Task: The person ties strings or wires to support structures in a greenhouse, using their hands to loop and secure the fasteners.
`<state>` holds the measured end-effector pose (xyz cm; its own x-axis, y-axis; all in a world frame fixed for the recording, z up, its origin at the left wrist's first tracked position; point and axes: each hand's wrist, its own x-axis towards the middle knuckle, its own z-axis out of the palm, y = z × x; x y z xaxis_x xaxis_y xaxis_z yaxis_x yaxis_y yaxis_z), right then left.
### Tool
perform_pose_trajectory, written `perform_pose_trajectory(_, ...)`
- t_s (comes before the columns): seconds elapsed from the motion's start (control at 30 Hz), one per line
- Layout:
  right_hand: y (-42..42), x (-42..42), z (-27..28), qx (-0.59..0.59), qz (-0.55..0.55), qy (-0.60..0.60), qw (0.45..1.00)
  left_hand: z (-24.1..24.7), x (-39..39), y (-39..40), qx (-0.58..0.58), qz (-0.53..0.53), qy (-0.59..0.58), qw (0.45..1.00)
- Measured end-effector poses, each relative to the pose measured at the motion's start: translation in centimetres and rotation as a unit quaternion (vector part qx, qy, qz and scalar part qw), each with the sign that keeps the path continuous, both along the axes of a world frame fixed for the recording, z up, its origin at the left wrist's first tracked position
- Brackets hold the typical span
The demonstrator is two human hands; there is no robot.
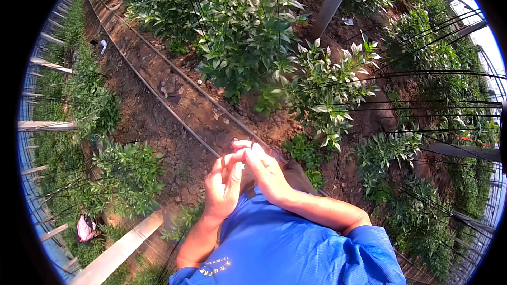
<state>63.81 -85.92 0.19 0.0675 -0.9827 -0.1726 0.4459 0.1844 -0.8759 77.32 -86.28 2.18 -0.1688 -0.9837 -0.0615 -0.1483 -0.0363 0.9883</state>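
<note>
My left hand [223, 188] and my right hand [269, 170] are raised together in front of my blue shirt [293, 241]. Their fingertips meet, with the fingers bent and the thumbs close to each other. A small dark, thin thing [252, 142] shows at the fingertips of my right hand; what it is cannot be told. Whether anything lies between the palms is hidden. Beyond the hands, two parallel pipe rails [186, 77] run along the soil path. A leafy green plant with pale upper leaves [328, 87] stands ahead to the right.
Bushy plants [245, 39] line the path, with dark strings [427, 73] strung among them. Grey posts [334, 2] and a pale post [119, 247] rise on both sides. A white bottle-like object [103, 46] lies beside the path; a pink item [85, 228] rests at lower left.
</note>
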Motion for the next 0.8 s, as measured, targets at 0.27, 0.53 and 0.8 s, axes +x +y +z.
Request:
perform_pose_trajectory(0.27,-11.6,0.5,1.8,0.086,-0.138,-0.115,0.980,0.9,0.1,-15.2,-0.302,-0.100,-0.103,0.942)
perform_pose_trajectory(0.53,-20.1,-1.3,6.8,0.009,-0.222,-0.047,0.974,5.0,-0.3,-26.9,-0.542,-0.182,-0.133,0.809)
perform_pose_trajectory(0.8,-31.0,-14.5,23.3,-0.277,-0.398,0.009,0.875,19.4,-7.2,-34.1,-0.635,-0.095,0.003,0.767)
